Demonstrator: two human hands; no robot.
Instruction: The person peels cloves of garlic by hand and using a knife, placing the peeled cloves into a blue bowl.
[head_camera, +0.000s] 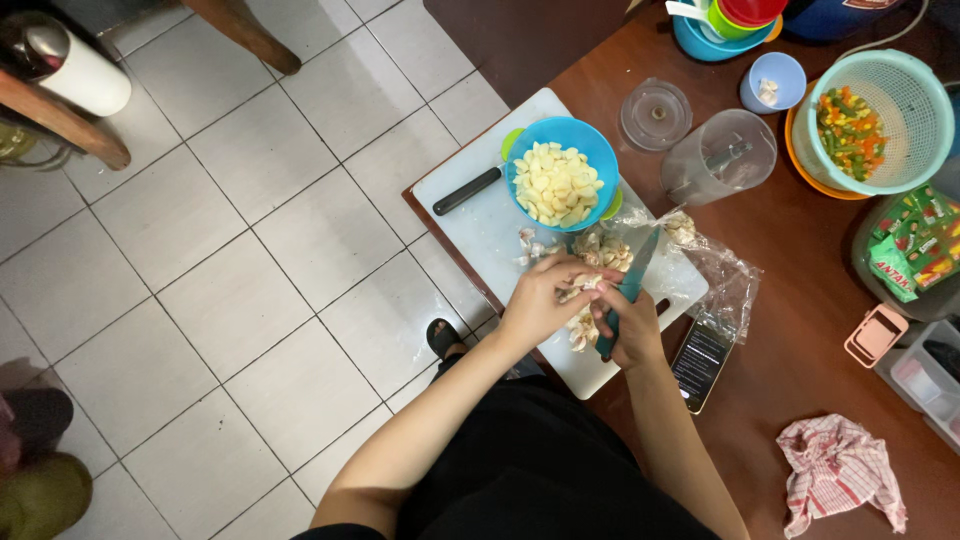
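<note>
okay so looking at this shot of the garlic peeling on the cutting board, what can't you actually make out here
- Garlic clove between the hands: head view, covered by the left hand and right hand.
- Knife handle: hidden inside the right hand.
- Phone screen: too small and dark.
- Stacked bowls: cut off by the top edge.
- Black-handled tool: its far end hidden under the blue bowl.

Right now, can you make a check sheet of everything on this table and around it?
Surface: white cutting board on a brown table.
Job's things: blue bowl of peeled garlic; garlic skins piled on the board.
Clutter: phone, checked cloth, vegetable basket, black-handled knife.
Grippers: left hand pinches a clove; right hand grips a teal knife.
Cables: one at the table's far edge.
Surroundings: tiled floor.
</note>
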